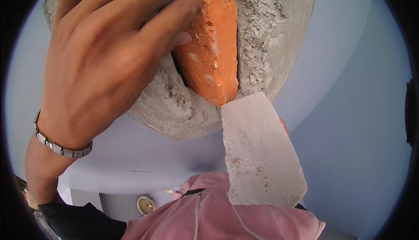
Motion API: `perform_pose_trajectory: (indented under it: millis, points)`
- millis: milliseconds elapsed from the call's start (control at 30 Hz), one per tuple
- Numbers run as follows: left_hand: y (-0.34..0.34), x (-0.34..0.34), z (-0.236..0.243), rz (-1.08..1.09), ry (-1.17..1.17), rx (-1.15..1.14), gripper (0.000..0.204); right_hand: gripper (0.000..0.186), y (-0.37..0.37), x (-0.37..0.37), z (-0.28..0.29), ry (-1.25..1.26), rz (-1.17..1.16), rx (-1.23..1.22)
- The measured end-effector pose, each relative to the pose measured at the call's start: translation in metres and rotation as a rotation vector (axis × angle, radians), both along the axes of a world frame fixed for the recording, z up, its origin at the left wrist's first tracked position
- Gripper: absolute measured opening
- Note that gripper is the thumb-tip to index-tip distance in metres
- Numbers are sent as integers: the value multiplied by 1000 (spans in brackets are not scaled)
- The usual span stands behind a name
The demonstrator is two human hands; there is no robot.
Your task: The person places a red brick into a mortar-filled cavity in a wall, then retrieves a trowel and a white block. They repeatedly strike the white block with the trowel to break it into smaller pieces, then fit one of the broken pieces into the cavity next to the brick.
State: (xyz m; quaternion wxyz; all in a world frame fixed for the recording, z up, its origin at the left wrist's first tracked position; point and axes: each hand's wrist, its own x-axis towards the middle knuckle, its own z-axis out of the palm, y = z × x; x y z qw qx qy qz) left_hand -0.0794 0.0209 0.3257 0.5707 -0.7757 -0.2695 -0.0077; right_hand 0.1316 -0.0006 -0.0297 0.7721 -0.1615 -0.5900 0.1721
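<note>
An orange brick piece (220,44) sits in a rough recess, with grey mortar (279,26) around it. Dark gaps show along its left side and at its top. My left hand (104,57) reaches up from the left, its thumb and index finger against the brick's left side; the other fingertips are cut off by the upper edge. Just below the brick, its top corner touching or nearly touching the brick's lower tip, is a flat grey slab (262,153) with a rough, mortar-like surface. Behind its right edge peeks a finger of my right hand (284,125); the rest is hidden.
A pale blue-grey wall (349,109) surrounds the mortar patch. My pink top (187,218) fills the bottom middle. Far below stands a round bowl-like container (146,205). Blurred items (35,205) lie at the lower left rim.
</note>
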Motion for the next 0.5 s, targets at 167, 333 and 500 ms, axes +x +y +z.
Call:
perform_pose_trajectory:
  millis: [167, 333, 500]
  points:
    - [34, 11, 12, -315, 60, -52, 51, 54, -11, 6, -10, 4, -20, -160]
    - [58, 13, 21, -425, 162, -57, 36, 58, -9, 3, -19, 26, -24, -222]
    - [50, 20, 27, -354, 203, -93, 43, 62, -6, 6, -24, 35, -64, -265]
